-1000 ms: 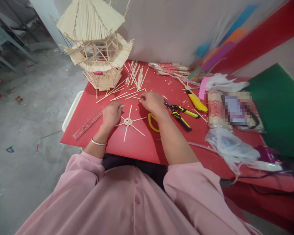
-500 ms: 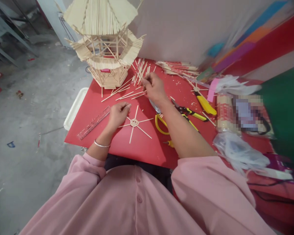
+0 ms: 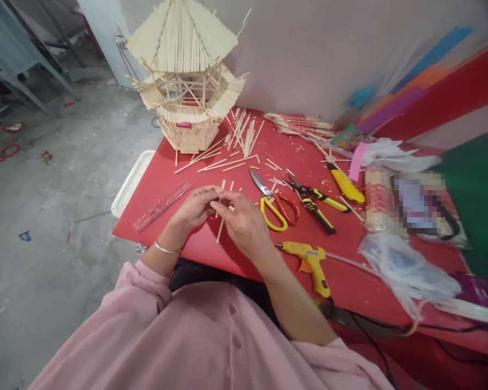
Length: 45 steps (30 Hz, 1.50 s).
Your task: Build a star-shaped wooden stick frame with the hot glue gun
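My left hand [image 3: 195,208] and my right hand [image 3: 244,225] meet over a small star-shaped frame of thin wooden sticks [image 3: 223,208] on the red table [image 3: 166,179]. The left fingers are pinched together at the frame's left side. The right fingers are curled over the frame and pinch a short stick near its middle. Most of the frame is hidden under both hands. Loose sticks [image 3: 236,146] lie scattered behind the hands. A tall stick-built pagoda model [image 3: 187,76] stands at the table's far left corner.
A clear ruler [image 3: 161,206] lies left of my hands. Yellow-handled scissors [image 3: 273,203], black-and-yellow pliers [image 3: 315,200], a yellow cutter [image 3: 345,187] and a yellow glue gun [image 3: 311,260] lie to the right. Plastic bags [image 3: 402,271], stick bundles [image 3: 305,122] and a green board [image 3: 480,195] fill the right side.
My right hand came back from the loose sticks at the back to the star frame, next to my left hand. The camera moved, so the glue gun now shows.
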Tool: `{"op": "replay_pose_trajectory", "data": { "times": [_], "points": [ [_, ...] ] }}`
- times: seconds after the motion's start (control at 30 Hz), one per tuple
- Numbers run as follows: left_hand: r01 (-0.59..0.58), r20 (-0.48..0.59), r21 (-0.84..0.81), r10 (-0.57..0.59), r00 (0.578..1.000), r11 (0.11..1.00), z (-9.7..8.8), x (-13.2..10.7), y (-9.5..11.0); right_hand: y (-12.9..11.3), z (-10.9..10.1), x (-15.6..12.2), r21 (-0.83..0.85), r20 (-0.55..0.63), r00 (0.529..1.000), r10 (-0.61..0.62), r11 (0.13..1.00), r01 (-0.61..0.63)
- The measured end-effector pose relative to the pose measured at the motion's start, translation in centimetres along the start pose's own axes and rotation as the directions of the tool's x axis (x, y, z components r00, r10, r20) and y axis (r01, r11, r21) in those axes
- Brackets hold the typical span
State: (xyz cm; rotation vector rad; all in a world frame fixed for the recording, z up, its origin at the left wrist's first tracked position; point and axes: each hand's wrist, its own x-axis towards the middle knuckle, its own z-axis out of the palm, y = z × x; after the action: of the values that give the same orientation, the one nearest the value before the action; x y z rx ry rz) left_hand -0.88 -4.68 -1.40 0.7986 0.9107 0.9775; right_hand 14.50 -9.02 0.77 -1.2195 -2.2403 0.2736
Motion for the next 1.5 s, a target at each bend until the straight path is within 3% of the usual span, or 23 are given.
{"op": "replay_pose_trajectory", "data": {
  "times": [0.07, 0.13, 0.2, 0.27, 0.37, 0.53, 0.83, 1.17, 1.5],
  "points": [
    [-0.029, -0.058, 0.047, 0.032, 0.998, 0.998, -0.6, -0.3, 0.0, 0.1, 0.5, -1.4, -0.042, -0.087, 0.995, -0.058, 0.998, 0.054],
    [-0.108, -0.138, 0.249, 0.146, 0.98, 0.963, -1.3, -0.4, 0.1, 0.6, 0.9, -2.6, -0.062, -0.207, 0.978, -0.025, 0.998, 0.013],
    [-0.199, -0.145, 0.571, 0.336, 0.93, 0.796, -2.0, -0.5, -0.1, 1.4, 1.2, -3.5, -0.055, -0.328, 0.941, 0.083, 0.993, -0.106],
    [-0.244, -0.052, 0.797, 0.465, 0.884, 0.552, -2.3, -0.7, -0.6, 2.1, 1.7, -4.0, -0.038, -0.388, 0.902, 0.19, 0.974, -0.221],
    [-0.241, 0.056, 0.911, 0.478, 0.876, 0.335, -2.0, -1.1, -1.6, 2.7, 2.7, -4.4, -0.004, -0.367, 0.886, 0.283, 0.952, -0.306],
    [-0.157, 0.073, 0.976, 0.45, 0.89, 0.153, -1.4, -1.6, -2.9, 2.8, 4.0, -4.4, 0.035, -0.314, 0.894, 0.319, 0.945, -0.325],
    [-0.18, 0.122, 0.98, 0.457, 0.881, 0.084, -1.8, -0.6, -3.8, 2.9, 4.0, -4.2, -0.007, -0.235, 0.912, 0.335, 0.938, -0.346],
    [-0.212, 0.112, 0.964, 0.482, 0.869, 0.159, -1.6, 0.2, -4.3, 3.4, 3.5, -2.6, -0.118, -0.068, 0.91, 0.41, 0.902, -0.415],
    [-0.277, 0.152, 0.947, 0.536, 0.83, 0.16, -2.0, 0.5, -4.7, 3.5, 3.7, -2.3, -0.115, -0.042, 0.9, 0.434, 0.893, -0.436]
  ]
}}
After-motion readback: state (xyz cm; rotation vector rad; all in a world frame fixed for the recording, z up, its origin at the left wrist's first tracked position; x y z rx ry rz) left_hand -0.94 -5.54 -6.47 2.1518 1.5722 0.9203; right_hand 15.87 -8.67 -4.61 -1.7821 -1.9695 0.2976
